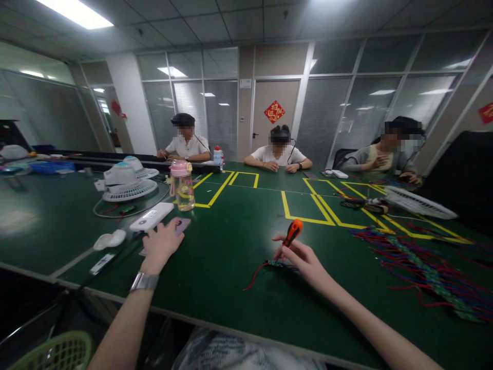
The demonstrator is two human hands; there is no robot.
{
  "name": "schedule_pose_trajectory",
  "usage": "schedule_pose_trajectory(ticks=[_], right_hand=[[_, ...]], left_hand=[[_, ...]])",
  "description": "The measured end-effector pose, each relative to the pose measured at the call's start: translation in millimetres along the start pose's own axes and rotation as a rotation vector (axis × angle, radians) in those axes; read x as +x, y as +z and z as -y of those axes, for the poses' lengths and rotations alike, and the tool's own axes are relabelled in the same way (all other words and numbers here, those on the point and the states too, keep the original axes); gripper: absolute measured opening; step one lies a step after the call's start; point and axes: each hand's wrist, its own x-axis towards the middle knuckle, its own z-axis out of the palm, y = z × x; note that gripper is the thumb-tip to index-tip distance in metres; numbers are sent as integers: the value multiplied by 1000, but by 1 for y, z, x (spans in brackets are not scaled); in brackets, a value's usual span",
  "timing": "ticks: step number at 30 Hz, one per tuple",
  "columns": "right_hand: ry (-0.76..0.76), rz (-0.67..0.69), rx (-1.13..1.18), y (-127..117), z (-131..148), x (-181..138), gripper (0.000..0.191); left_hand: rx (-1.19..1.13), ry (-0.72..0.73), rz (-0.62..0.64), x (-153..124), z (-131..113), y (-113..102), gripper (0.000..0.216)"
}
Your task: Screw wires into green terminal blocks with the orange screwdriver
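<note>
My left hand [164, 245] lies over a pale pinkish phone [184, 225], its fingers spread across and curled at the edges; the phone's middle is hidden under the palm. My right hand [304, 259] is closed around the lower part of an orange and black screwdriver [294, 232], which leans with its handle up. Its tip is hidden by the fingers. Beneath those fingers a small green circuit board [274, 263] with a red wire [252, 277] rests on the green table [215, 257].
Left of me are a white power bank [152, 217], a pink-lided bottle [184, 187] and white fan parts [129, 187]. At right lies a strip of wired boards [419, 267], near a white fan grille [419, 203]. Yellow tape [308, 221] marks the table. Three people sit opposite.
</note>
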Motion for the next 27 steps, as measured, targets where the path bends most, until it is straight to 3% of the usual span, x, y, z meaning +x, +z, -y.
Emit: schedule_pose_trajectory(ticks=[5,8,13,17,22,27], right_hand=[[3,5,15,0,-1,0,48],[10,-5,18,1,0,1,48],[0,-14,47,2,0,1,45],[-23,-26,48,3,-4,1,39],[-39,-87,31,3,-10,3,41],[-56,-21,-28,1,-9,4,36]], left_hand=[[-51,55,-208,-14,-5,6,61],[-301,294,-337,-34,-29,0,56],[-970,805,-170,-89,-104,-33,42],[-1086,1173,-88,-117,-157,-61,42],[-1154,1368,-25,-113,-197,-62,35],[-1284,1229,20,-103,-207,-42,34]])
